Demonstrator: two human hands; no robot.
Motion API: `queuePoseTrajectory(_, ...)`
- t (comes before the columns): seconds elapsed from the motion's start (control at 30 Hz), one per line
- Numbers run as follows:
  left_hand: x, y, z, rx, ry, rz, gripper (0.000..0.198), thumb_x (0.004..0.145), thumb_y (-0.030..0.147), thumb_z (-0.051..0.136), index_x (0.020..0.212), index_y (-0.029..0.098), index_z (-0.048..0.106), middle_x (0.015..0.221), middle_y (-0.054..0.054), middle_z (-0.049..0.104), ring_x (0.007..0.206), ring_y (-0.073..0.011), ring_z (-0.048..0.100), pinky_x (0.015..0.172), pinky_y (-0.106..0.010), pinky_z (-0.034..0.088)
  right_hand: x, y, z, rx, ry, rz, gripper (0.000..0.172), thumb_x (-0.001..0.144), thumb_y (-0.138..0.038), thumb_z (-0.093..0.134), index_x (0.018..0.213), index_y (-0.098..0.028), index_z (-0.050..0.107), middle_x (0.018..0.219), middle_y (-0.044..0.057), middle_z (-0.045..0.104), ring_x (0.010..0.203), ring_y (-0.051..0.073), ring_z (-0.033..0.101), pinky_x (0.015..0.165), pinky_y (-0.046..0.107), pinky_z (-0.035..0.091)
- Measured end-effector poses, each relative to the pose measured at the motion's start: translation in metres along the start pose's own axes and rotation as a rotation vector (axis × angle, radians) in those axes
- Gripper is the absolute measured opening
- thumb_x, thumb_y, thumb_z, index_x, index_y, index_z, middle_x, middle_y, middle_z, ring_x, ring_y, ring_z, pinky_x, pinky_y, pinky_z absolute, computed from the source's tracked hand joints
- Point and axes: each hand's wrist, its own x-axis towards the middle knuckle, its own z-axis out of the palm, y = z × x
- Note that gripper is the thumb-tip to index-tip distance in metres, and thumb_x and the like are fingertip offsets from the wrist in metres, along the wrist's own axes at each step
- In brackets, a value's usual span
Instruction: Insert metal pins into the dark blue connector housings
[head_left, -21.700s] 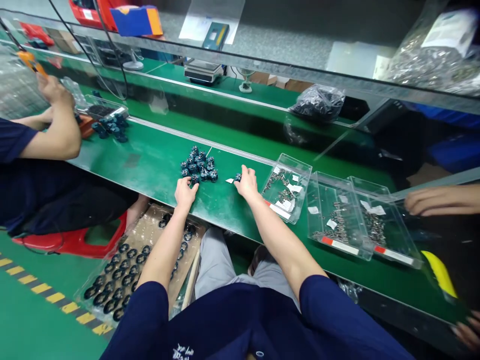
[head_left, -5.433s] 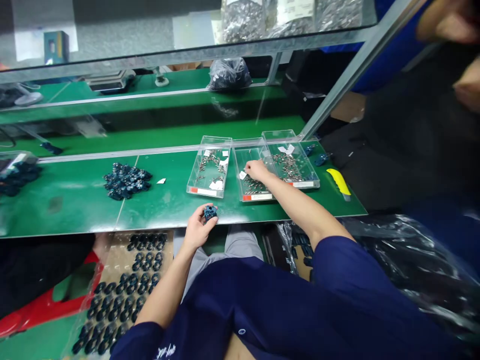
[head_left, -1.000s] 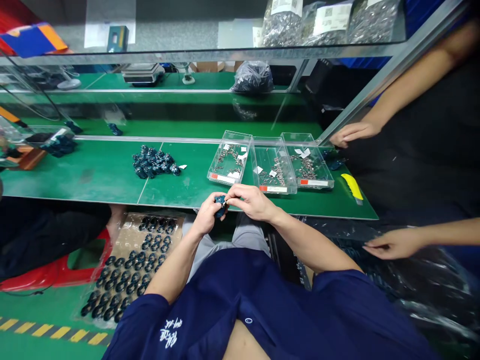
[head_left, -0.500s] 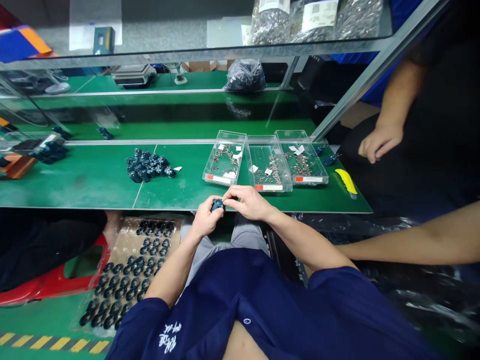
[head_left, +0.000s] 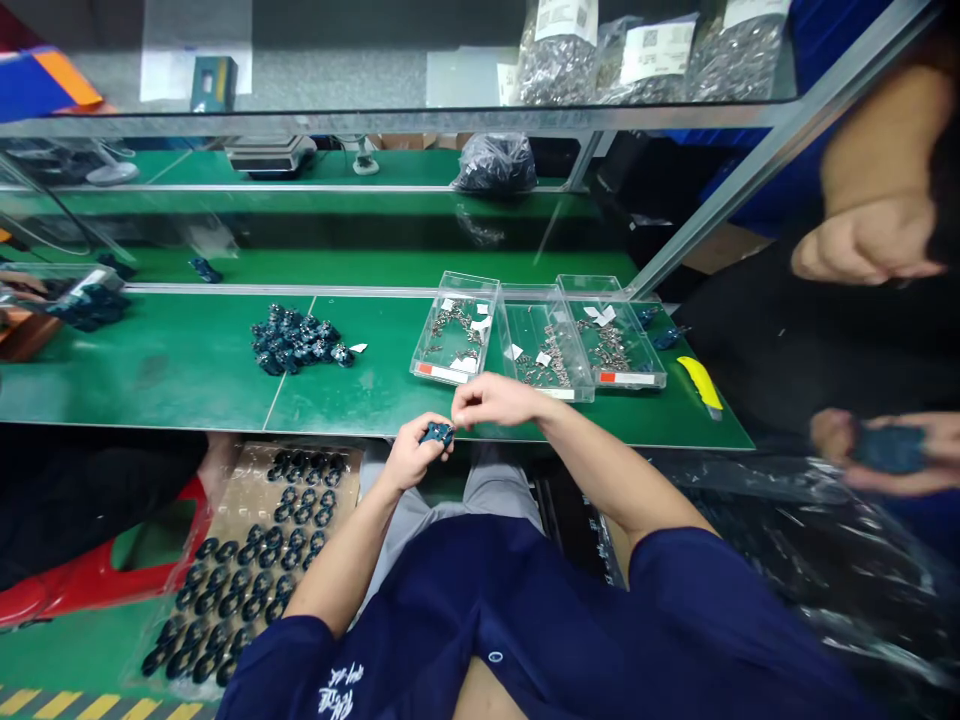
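My left hand [head_left: 409, 456] is closed around a small dark blue moulded part [head_left: 437, 433], held just in front of the table's near edge. Right beside it, my right hand [head_left: 496, 400] has its thumb and fingertips pinched together at the part's right end. Whatever those fingertips hold, if anything, is too small to make out. Behind my right hand stand three clear plastic trays, the left tray [head_left: 444, 374], the middle tray [head_left: 576, 394] and the right tray [head_left: 628, 379], with small metal pieces and paper scraps inside. A pile of similar blue parts [head_left: 294, 340] lies to the left.
A yellow utility knife [head_left: 700, 385] lies at the right end of the green table [head_left: 180, 390]. Below left, several black rings [head_left: 255, 575] sit on a cardboard sheet. Another person's hands [head_left: 862, 240] are at the right, one pair around a dark object. A shelf with bags [head_left: 559, 70] spans above.
My right hand has drawn slightly back from the blue part, which shows more now. At the right, the other person's hands have moved, and a dark object has appeared in them. The view has shifted slightly.
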Motion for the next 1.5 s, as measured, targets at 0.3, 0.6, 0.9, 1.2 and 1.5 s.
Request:
queuePoseTrajectory(0.3, -0.007, -0.009, -0.026, -0.092, 0.282, -0.038, 0.035, 0.077, 0.030, 0.065, 0.109, 0.014, 0.065, 0.087, -0.006, 0.071, 0.071, -0.0152, 0.065, 0.068, -0.027, 0.050, 0.152, 0.083, -0.022, -0.505, 0.136, 0.402, 0.003, 0.076, -0.012, 0.071, 0.074, -0.011, 0.069, 0.091, 0.016, 0.073, 0.090, 0.026, 0.067, 0.081, 0.030, 0.049)
queuePoseTrajectory(0.6, -0.006, -0.018, -0.044, -0.086, 0.431, -0.052, 0.039, 0.077, 0.031, 0.068, 0.113, 0.016, 0.065, 0.097, -0.006, 0.070, 0.079, -0.0164, 0.068, 0.077, -0.029, 0.053, 0.139, 0.093, -0.025, -0.407, 0.269, 0.409, 0.011, 0.076, -0.010, 0.073, 0.068, -0.014, 0.065, 0.073, 0.007, 0.069, 0.074, 0.017, 0.063, 0.073, 0.027, 0.050)
queuePoseTrajectory(0.9, 0.008, 0.009, -0.032, -0.344, 0.395, 0.002, 0.052, 0.074, 0.038, 0.075, 0.119, 0.015, 0.060, 0.103, -0.011, 0.070, 0.091, -0.0225, 0.070, 0.082, -0.040, 0.056, 0.028, 0.013, 0.020, 0.460, 0.271, 0.094, 0.030, 0.084, -0.036, 0.066, 0.103, -0.014, 0.072, 0.074, 0.004, 0.071, 0.066, 0.015, 0.065, 0.063, 0.028, 0.054)
queuePoseTrajectory(1.2, 0.007, 0.018, -0.002, -0.269, 0.432, 0.090, 0.066, 0.067, 0.031, 0.080, 0.126, 0.019, 0.052, 0.093, -0.002, 0.064, 0.070, -0.0111, 0.062, 0.060, -0.023, 0.048, 0.005, -0.013, 0.100, 0.663, 0.694, 0.090, 0.032, 0.084, -0.044, 0.066, 0.098, -0.016, 0.069, 0.083, 0.005, 0.071, 0.069, 0.014, 0.065, 0.067, 0.029, 0.056)
queuePoseTrajectory(1.5, 0.005, 0.015, 0.003, -0.050, 0.480, 0.071, 0.054, 0.067, 0.030, 0.080, 0.113, 0.017, 0.057, 0.087, -0.002, 0.065, 0.067, -0.0107, 0.061, 0.064, -0.025, 0.053, -0.018, -0.023, 0.104, 0.575, 0.618, 0.006, 0.023, 0.085, -0.039, 0.068, 0.098, -0.020, 0.071, 0.090, 0.005, 0.073, 0.083, 0.020, 0.070, 0.081, 0.037, 0.061)
